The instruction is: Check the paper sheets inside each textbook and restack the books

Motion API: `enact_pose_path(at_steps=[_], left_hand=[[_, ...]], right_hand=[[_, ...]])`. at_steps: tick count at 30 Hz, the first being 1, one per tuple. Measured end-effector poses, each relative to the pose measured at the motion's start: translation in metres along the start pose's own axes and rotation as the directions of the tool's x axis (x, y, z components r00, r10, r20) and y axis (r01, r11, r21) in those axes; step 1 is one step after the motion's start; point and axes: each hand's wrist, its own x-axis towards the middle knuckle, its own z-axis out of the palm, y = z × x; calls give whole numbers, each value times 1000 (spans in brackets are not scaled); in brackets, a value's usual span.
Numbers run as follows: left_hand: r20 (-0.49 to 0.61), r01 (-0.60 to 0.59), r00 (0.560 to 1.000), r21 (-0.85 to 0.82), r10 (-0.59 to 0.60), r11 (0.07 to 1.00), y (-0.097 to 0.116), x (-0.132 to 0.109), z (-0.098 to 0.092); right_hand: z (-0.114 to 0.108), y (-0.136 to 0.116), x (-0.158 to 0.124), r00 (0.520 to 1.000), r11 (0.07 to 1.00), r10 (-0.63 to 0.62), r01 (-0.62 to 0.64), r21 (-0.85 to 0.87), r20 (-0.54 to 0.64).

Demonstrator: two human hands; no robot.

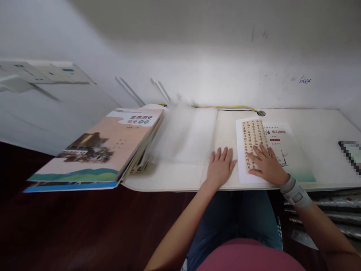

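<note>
My left hand (220, 166) lies flat and open on the white desk (316, 128), fingers stretched forward, holding nothing. Just to its right, my right hand (266, 164) rests open with spread fingers on a white sheet printed with columns of calligraphy (248, 130). That sheet lies on a calligraphy practice booklet (287, 146) with a pale cover and green lower edge. A grey band (295, 192) wraps my right wrist.
A stack of textbooks (107, 146) with a pictured cover overhangs the desk's left end. A blurred white sheet (186, 135) lies between the stack and my left hand. A yellow cable (225, 107) runs along the wall. A pixelated object (351, 154) sits at the right edge.
</note>
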Motion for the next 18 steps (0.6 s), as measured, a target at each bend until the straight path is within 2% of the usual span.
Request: enact_pose_path(at_steps=[12, 18], left_hand=[[-153, 68, 984, -148, -91, 987, -6, -5, 3], [-177, 84, 977, -170, -114, 982, -6, -5, -2]], right_hand=[[5, -37, 20, 998, 998, 62, -63, -19, -28], [5, -42, 21, 998, 998, 53, -54, -23, -34]])
